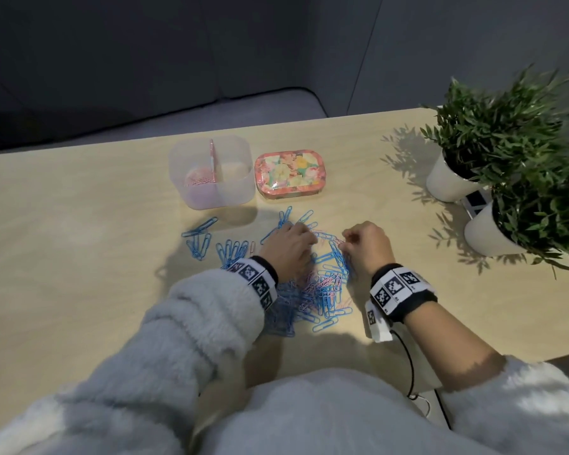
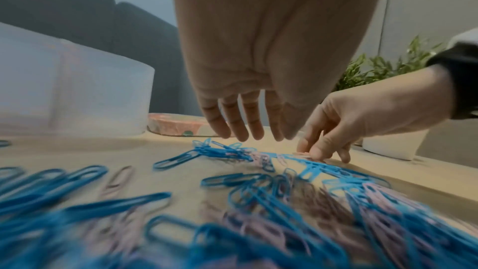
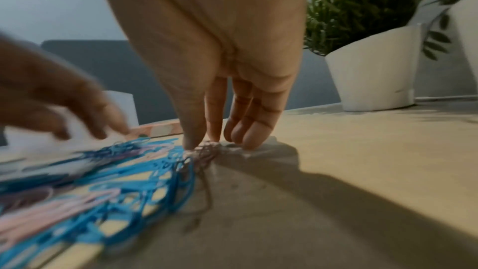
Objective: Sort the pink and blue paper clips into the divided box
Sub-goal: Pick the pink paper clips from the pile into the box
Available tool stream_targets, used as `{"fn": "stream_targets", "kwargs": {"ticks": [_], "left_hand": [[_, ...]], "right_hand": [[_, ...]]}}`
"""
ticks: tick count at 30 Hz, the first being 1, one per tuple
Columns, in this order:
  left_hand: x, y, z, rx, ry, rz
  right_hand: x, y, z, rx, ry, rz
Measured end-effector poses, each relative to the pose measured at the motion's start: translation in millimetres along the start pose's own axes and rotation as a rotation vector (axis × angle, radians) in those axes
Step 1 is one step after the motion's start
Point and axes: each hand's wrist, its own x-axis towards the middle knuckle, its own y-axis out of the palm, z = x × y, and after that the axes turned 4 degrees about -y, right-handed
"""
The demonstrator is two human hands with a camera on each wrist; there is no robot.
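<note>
A mixed pile of blue and pink paper clips [image 1: 316, 284] lies on the wooden table in front of me. The clear divided box [image 1: 235, 192] stands behind it, with pink clips [image 1: 197, 180] in its left compartment. The right compartment looks empty. My left hand [image 2: 248, 138] hovers over the far edge of the pile with straight fingers [image 2: 239, 128] and holds nothing. My right hand [image 3: 204, 142] pinches a small bunch of pink paper clips [image 3: 207, 150] between thumb and forefinger at the pile's far right edge, low on the table.
A floral tin [image 1: 289, 174] sits right of the box. Two white pots with green plants [image 1: 447, 182] [image 1: 486, 234] stand at the table's right side. More blue clips [image 1: 199, 238] lie loose to the left. A dark sofa lies beyond the table's far edge.
</note>
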Motion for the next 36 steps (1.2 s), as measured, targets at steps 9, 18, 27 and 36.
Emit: {"fn": "stream_targets", "kwargs": {"ticks": [9, 18, 27, 36], "left_hand": [[66, 11, -4, 0.018, -0.064, 0.028], [57, 10, 3, 0.043, -0.137, -0.072], [37, -10, 27, -0.755, -0.325, 0.020], [22, 1, 27, -0.669, -0.382, -0.018]], "right_hand": [[-2, 9, -3, -0.204, -0.154, 0.047], [13, -2, -16, 0.889, 0.367, -0.117], [9, 8, 1, 0.667, 0.225, 0.012], [10, 24, 25, -0.002, 0.107, 0.055]]}}
